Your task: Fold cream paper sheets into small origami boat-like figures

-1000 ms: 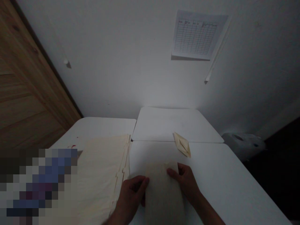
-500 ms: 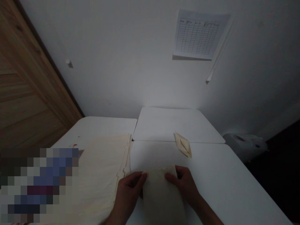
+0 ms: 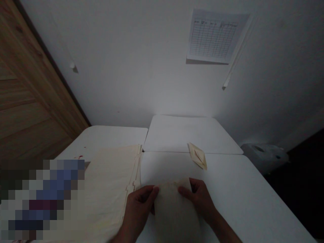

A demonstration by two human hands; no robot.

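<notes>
Paper sheet (image 3: 174, 216) is gripped at both side edges by the left hand (image 3: 139, 206) and right hand (image 3: 198, 197), closed on it, above the table (image 3: 227, 182), just beside the folder stack (image 3: 108, 189); since half a second before, almost nothing is changed.

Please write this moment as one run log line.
left hand: holds cream sheet | right hand: same sheet | nearby: cream sheet stack

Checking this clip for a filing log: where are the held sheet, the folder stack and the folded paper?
held sheet (image 3: 176, 216): head view, its middle
manila folder stack (image 3: 108, 179): head view, top folder's face
folded paper (image 3: 197, 156): head view, its central crease
</notes>
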